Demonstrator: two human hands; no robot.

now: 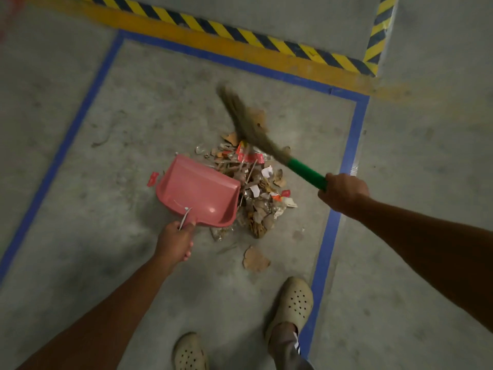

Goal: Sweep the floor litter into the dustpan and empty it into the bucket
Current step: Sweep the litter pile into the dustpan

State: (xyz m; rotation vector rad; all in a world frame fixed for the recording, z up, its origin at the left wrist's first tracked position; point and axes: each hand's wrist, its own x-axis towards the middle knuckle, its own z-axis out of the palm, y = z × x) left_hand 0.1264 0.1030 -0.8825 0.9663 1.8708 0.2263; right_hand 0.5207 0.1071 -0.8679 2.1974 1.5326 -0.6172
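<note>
A pink dustpan (198, 190) rests on the concrete floor, its mouth facing right against a pile of litter (257, 188) made of dry leaves, paper scraps and red wrappers. My left hand (174, 241) grips the dustpan's handle. My right hand (342, 192) holds the green handle of a straw broom (248, 124), whose blurred bristles are over the far side of the pile. One torn brown piece (255, 259) lies apart, nearer to me. A red wrapper (152, 179) lies left of the dustpan. No bucket is in view.
Blue tape (329, 236) outlines the floor patch around the pile. A yellow line and black-yellow hazard stripes (240, 36) run along the far side. My two feet in beige clogs (293, 303) stand just below the pile.
</note>
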